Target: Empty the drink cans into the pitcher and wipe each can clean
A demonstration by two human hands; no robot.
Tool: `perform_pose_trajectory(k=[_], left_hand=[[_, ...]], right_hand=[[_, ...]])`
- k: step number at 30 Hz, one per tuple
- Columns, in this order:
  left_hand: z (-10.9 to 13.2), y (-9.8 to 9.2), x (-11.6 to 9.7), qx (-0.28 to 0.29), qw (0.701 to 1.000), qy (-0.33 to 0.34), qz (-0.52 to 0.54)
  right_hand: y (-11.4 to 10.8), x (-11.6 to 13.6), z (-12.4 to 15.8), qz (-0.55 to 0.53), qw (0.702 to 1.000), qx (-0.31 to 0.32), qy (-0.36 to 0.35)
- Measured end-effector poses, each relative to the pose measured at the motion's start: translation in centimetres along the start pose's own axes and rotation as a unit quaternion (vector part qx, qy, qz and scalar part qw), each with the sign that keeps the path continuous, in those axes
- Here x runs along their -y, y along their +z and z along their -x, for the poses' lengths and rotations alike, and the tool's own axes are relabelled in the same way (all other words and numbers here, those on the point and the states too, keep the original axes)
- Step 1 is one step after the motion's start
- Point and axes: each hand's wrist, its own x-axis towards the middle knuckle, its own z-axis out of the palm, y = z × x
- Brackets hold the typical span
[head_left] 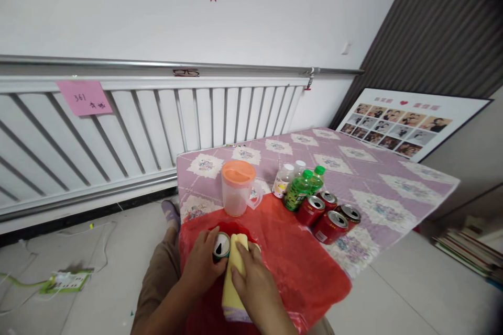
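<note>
My left hand (202, 264) is wrapped round an opened drink can (222, 244), whose silver top faces up. In my right hand (257, 277) is a thick folded yellow cloth (232, 285), held right beside the can. Behind both hands shows the scalloped rim of a red dish (232, 227); the rest of it is mostly hidden. Under them spreads a red plastic sheet (306, 272). Just beyond stands a clear plastic pitcher (234, 196) with an orange lid.
Several opened red cans (331, 227) stand at the right, with green-capped bottles (301, 191) and white-capped bottles (281, 183) behind them. A floral tablecloth (377, 209) covers the table. A white radiator (204, 115) runs behind. A power strip (66, 281) lies on the floor at left.
</note>
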Motion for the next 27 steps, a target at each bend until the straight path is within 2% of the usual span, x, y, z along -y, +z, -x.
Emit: perform_pose_trajectory(k=[7, 13, 17, 20, 27], left_hand=[[-0.3, -0.8, -0.5, 0.033, 0.999, -0.024, -0.006], [-1.5, -3.0, 0.7, 0.112, 0.990, 0.079, 0.044], [-2.1, -3.6, 1.1, 0.158, 0.979, 0.114, 0.061], [-2.0, -3.0, 0.9, 0.141, 0.983, 0.104, 0.048], [-0.7, -0.8, 0.1, 0.034, 0.998, 0.054, -0.002]], right_hand=[[1.4, -0.7, -0.6, 0.013, 1.000, 0.022, 0.014], [0.9, -0.8, -0.6, 0.014, 0.999, 0.027, 0.012], [0.1, -0.6, -0.2, 0.007, 1.000, 0.017, 0.006], [-0.2, -0.6, 0.0, -0.002, 1.000, 0.009, -0.001], [1.3, -1.6, -0.6, -0.011, 1.000, 0.019, 0.004]])
